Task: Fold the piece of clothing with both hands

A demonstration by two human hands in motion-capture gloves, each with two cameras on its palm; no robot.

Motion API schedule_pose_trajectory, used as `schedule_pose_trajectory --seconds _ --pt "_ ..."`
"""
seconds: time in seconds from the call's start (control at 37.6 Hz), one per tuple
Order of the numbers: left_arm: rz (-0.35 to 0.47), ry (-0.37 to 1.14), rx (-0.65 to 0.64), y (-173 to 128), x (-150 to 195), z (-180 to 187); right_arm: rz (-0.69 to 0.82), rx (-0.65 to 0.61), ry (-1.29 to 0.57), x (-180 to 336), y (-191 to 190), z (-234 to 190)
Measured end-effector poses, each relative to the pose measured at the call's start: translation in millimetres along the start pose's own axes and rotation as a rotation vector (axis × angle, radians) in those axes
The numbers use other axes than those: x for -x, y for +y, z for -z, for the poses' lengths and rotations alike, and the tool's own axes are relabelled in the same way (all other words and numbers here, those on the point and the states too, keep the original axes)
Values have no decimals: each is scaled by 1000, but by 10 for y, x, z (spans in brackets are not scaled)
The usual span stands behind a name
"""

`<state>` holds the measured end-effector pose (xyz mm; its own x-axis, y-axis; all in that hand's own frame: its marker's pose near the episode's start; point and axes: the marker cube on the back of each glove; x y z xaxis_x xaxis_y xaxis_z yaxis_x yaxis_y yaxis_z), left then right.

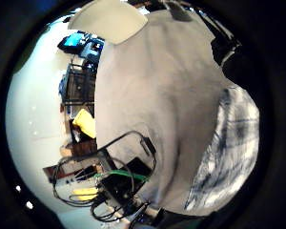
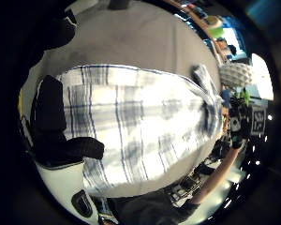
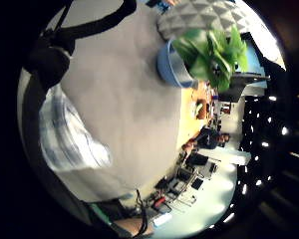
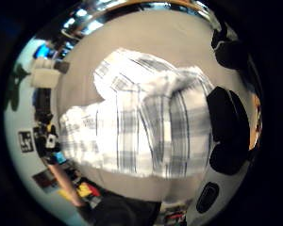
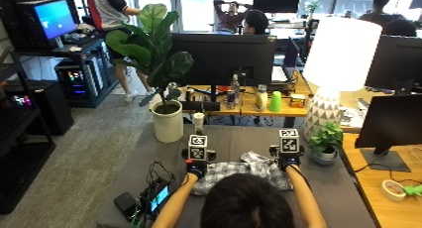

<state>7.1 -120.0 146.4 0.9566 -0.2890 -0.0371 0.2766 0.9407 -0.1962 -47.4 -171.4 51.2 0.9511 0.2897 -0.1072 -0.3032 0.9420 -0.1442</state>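
Observation:
A white plaid shirt with blue-grey stripes (image 5: 245, 167) lies partly folded on the grey table (image 5: 231, 139), just in front of the person; the head hides its near part. My left hand (image 5: 196, 168) is at the shirt's left edge. In the left thumb side palm view its thumb and fingers (image 2: 51, 126) curl onto the edge of the shirt (image 2: 145, 126). My right hand (image 5: 286, 163) is at the right edge, its fingers (image 4: 226, 132) curled at a raised fold of the shirt (image 4: 146, 127).
A small green plant in a blue pot (image 5: 324, 148) stands right of the shirt, beside a white lamp (image 5: 336, 64). A device with cables (image 5: 150, 198) lies at the table's front left. A large plant in a white pot (image 5: 167, 121) stands at the far left edge.

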Motion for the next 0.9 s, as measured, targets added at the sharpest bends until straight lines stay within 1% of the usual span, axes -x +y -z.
schedule_pose_trajectory --seconds 0.08,0.19,0.24,0.32,0.35,0.4,0.48,0.64,0.77,0.8,0.9 --pt "-76 50 -2 209 -147 36 -7 97 -95 -102 158 -133" --pt "-159 93 49 424 -320 -93 -48 224 -200 -161 347 -379" --pt "-173 80 69 478 -368 -218 -84 275 -218 -188 424 -516" --pt "-163 40 109 519 -402 -484 -163 353 -251 -205 546 -733" --pt "-161 38 134 531 -410 -570 -182 361 -265 -201 569 -786" --pt "-156 53 175 541 -419 -700 -193 336 -282 -180 569 -844" --pt "-141 76 231 557 -412 -789 -193 288 -275 -133 540 -851" --pt "-143 53 242 530 -408 -770 -148 232 -267 -23 452 -813" --pt "-114 51 321 554 -397 -725 -199 215 -312 -16 406 -778" --pt "-109 56 308 531 -392 -706 -207 210 -325 -18 390 -771" --pt "-106 99 177 375 -347 -587 -227 185 -375 -32 305 -716"
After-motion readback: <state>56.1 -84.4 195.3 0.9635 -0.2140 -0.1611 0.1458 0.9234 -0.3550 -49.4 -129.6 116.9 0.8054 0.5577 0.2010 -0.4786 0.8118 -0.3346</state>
